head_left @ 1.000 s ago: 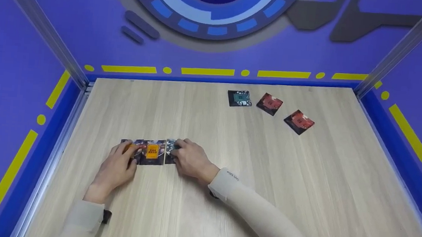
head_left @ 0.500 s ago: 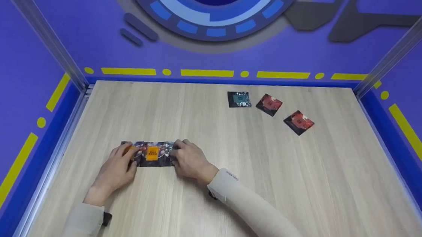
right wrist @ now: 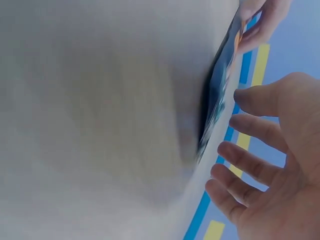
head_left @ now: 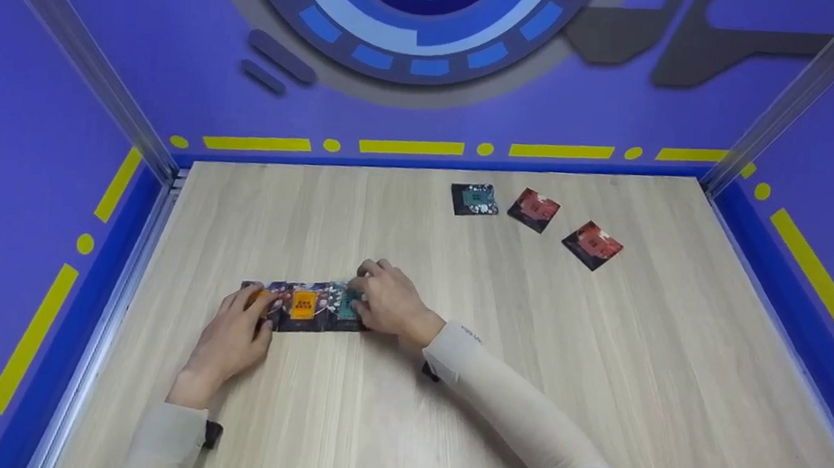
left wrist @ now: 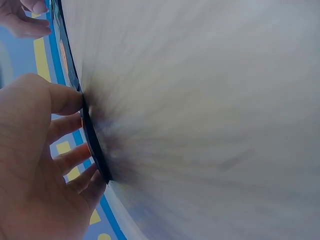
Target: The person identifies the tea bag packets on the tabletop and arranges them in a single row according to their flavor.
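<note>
Right hand (head_left: 393, 303) loose, holding nothing, over the green card (head_left: 342, 310); left hand (head_left: 230, 335) rests spread fingers on the left orange card (head_left: 275, 314). All 3, middle orange card (head_left: 303, 305) between, form a row on the surface (head_left: 402, 419): best press left lightly, nudge green flush, avoid overlap.

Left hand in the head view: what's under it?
The left hand covers much of an orange-and-black card; its right side and some orange show. The print directly beneath the hand can't be seen.

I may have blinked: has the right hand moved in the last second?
Yes. In the head view, judged against the table's far edge, the right hand has shifted slightly rightward and closer to that edge.
</note>
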Motion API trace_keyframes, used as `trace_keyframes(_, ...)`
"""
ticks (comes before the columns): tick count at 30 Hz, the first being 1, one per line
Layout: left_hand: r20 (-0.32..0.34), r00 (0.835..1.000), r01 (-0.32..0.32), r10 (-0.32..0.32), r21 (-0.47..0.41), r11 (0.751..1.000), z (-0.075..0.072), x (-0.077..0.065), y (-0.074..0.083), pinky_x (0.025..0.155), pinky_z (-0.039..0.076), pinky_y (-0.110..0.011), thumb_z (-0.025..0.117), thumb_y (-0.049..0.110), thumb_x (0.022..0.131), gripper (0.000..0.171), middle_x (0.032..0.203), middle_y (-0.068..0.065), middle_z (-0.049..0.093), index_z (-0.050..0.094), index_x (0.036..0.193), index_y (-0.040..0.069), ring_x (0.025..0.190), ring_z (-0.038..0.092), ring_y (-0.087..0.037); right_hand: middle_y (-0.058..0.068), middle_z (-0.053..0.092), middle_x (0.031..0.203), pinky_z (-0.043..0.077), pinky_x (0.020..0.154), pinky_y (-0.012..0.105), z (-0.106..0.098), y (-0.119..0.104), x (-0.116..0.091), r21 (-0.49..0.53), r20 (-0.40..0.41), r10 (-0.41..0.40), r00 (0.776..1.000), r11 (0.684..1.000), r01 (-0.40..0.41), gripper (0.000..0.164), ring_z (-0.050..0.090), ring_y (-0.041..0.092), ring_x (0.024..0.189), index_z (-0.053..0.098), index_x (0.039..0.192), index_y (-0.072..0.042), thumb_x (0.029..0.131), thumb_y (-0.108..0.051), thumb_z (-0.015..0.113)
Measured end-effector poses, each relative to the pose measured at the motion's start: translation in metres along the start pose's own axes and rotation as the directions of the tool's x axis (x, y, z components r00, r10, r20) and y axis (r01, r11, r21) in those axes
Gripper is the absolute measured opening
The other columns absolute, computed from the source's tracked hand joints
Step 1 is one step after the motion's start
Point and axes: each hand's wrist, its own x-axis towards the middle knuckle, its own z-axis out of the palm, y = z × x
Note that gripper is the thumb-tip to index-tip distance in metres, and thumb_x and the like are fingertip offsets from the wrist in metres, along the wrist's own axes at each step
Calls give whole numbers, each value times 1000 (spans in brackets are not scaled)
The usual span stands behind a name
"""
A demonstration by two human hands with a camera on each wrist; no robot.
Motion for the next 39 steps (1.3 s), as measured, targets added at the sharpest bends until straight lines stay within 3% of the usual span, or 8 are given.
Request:
trace_keyframes(10, -2, 1000, 3, -3, -5, 1000, 2, 0, 3, 120, 40, -66, 62, 13, 102, 49, 159, -28, 47, 59, 150, 3, 148, 43, -49, 12, 70, 134, 59, 100, 45, -12, 52, 20, 15, -97, 81, 992, 997, -80, 31, 67, 33, 118, 76, 130, -9, 104, -22, 65)
trace_keyframes(17, -4, 1000, 9, -9, -1, 1000, 2, 1, 2, 121, 40, -66, 63, 14, 103, 49, 160, -27, 46, 58, 151, 4, 149, 42, -49, 19, 68, 136, 56, 105, 50, -21, 91, 29, 42, -118, 144, 983, 989, -139, 33, 66, 40, 121, 74, 131, -3, 105, -18, 61)
trace_keyframes(22, -2, 1000, 7, -7, -3, 1000, 2, 1, 2, 121, 40, -66, 62, 14, 103, 50, 161, -27, 46, 58, 151, 3, 149, 42, -49, 18, 64, 143, 53, 112, 49, -28, 116, 32, 103, -131, 258, 957, 964, -245, 36, 63, 40, 129, 72, 134, -4, 103, -19, 62)
trace_keyframes(26, -10, 1000, 0, 0, -3, 1000, 2, 2, 0, 121, 40, -65, 63, 13, 102, 50, 160, -27, 47, 58, 151, 3, 149, 42, -49, 17, 61, 147, 49, 117, 50, -30, 132, 33, 246, -141, 372, 917, 911, -331, 37, 58, 39, 136, 71, 136, -4, 105, -21, 61)
trace_keyframes(29, -19, 1000, 0, 0, -3, 1000, 2, 2, 0, 121, 40, -65, 63, 13, 102, 50, 160, -27, 47, 58, 151, 3, 148, 43, -49, 19, 60, 148, 48, 118, 52, -29, 143, 32, 295, -143, 413, 899, 885, -359, 37, 57, 40, 138, 70, 138, -3, 106, -20, 59)
trace_keyframes(35, -49, 999, -9, 10, 4, 1000, 3, 0, 2, 117, 44, -66, 64, 12, 101, 49, 157, -27, 49, 60, 149, 5, 147, 44, -49, 23, 57, 150, 48, 118, 54, -31, 166, 26, 215, -170, 419, 892, 899, -382, 40, 58, 43, 137, 66, 141, 0, 108, -18, 56)
trace_keyframes(39, -66, 998, -9, 10, 8, 1000, 3, 0, 3, 116, 45, -65, 65, 11, 100, 48, 156, -27, 51, 61, 148, 5, 145, 46, -49, 25, 54, 153, 46, 119, 57, -31, 180, 23, 221, -185, 425, 886, 896, -384, 42, 55, 45, 139, 64, 143, 2, 108, -18, 55)
